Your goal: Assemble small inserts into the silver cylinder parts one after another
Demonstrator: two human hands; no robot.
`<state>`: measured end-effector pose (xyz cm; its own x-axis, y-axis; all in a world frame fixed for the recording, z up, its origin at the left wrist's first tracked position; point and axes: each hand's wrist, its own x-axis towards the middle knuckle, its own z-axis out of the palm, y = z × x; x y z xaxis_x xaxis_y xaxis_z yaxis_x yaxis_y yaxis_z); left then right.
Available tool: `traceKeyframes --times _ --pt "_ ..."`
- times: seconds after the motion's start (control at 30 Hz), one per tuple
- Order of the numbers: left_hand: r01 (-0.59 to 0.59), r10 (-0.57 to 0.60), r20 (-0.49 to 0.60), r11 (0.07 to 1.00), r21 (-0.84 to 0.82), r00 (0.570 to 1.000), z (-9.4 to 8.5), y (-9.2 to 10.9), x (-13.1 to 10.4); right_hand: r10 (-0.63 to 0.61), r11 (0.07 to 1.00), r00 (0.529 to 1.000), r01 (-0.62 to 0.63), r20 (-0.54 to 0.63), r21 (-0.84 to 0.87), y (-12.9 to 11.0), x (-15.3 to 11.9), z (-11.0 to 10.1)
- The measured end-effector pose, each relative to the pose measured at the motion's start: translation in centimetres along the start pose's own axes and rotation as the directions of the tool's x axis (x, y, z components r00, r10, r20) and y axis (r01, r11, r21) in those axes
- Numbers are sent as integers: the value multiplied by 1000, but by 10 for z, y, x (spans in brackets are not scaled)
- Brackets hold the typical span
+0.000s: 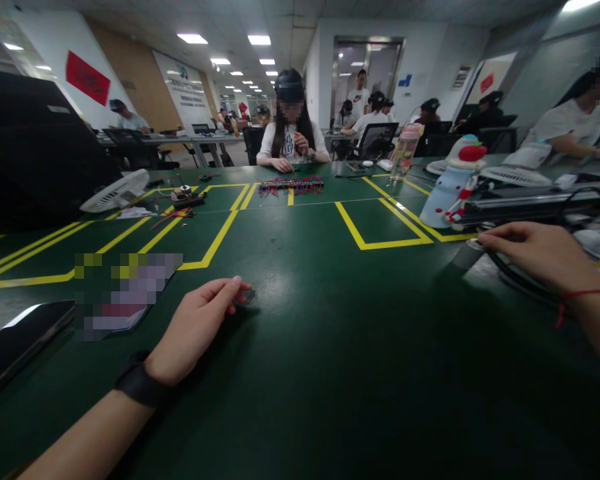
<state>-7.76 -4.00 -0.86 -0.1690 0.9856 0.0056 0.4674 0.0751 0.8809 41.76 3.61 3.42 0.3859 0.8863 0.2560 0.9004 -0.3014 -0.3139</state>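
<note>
My left hand (195, 327), with a dark band at the wrist, rests low over the green table (320, 373). Its fingers are pinched on a small greyish, see-through piece (251, 295), whose kind is too unclear to tell. Far over on the right, my right hand (540, 257) wears a red string. Its thumb and fingers close on the top of a small grey cylinder (468, 256) that leans at the table's surface; the fingers partly hide its upper end.
A phone (25, 343) and a blurred flat packet (130, 300) lie left. A blue bottle (443, 193) with a red-and-white figure stands near black cables (520, 280). Across the table sits a person (293, 133) behind a wire bundle (291, 186). Small fans (117, 191) stand about.
</note>
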Motion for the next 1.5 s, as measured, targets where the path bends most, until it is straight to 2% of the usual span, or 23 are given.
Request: traceKeyframes --times 0.1,0.23,0.3,0.4,0.5,0.57,0.63,0.7,0.77,0.83,0.93,1.0,1.07,1.13,1.2,1.23,1.3,1.4,1.47,1.5 --pt "-2 2 -6 1000 -4 1000 0 0 -1 -8 999 999 10 -50 32 -3 -4 -2" --pt "13 -13 3 1000 2 1000 -1 0 -1 -14 998 999 11 48 63 -2 -3 -1" --pt "15 -15 0 1000 9 1000 -1 0 -1 -15 991 996 3 84 135 -1 -2 1" --pt "11 -11 -5 1000 0 1000 0 0 -1 28 974 998 -38 47 223 -2 -2 2" --pt "7 -7 -4 1000 -11 1000 -1 -2 -1 60 988 998 -58 -8 144 -4 -5 2" --pt "10 -10 -7 1000 -7 1000 -1 -3 0 58 991 998 -57 -3 118 -4 -5 2" --pt "12 -12 -8 1000 1 1000 -1 -4 0 69 970 996 -79 51 229 -2 -4 4" --pt "11 -11 -5 1000 10 1000 -1 -4 0 68 902 987 -124 148 413 2 -1 6" --pt "13 -13 3 1000 12 1000 -1 -4 0 41 852 977 -144 209 504 7 2 8" --pt "13 -13 11 1000 12 1000 -1 -3 0 11 910 983 -87 185 406 10 4 9" --pt "6 -7 16 1000 14 1000 -1 -3 0 -58 983 995 42 84 178 10 5 10" --pt "5 -5 15 1000 15 1000 -1 -3 0 -109 982 994 105 14 154 3 -1 14" --pt "7 -8 16 1000 15 1000 0 -2 0 -173 956 983 183 -63 229 -13 -13 20" --pt "7 -7 15 1000 20 1000 1 0 0 -266 882 957 290 -116 371 -38 -35 28" --pt "0 0 20 1000 27 1000 2 2 -1 -402 752 911 386 -94 534 -69 -63 36" --pt "-4 3 24 1000 30 1000 2 2 -1 -487 679 872 419 -58 602 -86 -79 39" --pt "-9 8 36 999 37 999 2 3 -1 -648 549 762 463 4 695 -118 -111 44" --pt "-10 8 41 999 42 999 1 2 0 -801 419 598 509 42 752 -152 -146 50" --pt "-9 7 37 998 56 999 0 1 0 -840 377 541 520 46 766 -163 -158 54" --pt "-13 10 38 997 71 999 0 2 -1 -845 373 533 513 54 773 -165 -161 57"
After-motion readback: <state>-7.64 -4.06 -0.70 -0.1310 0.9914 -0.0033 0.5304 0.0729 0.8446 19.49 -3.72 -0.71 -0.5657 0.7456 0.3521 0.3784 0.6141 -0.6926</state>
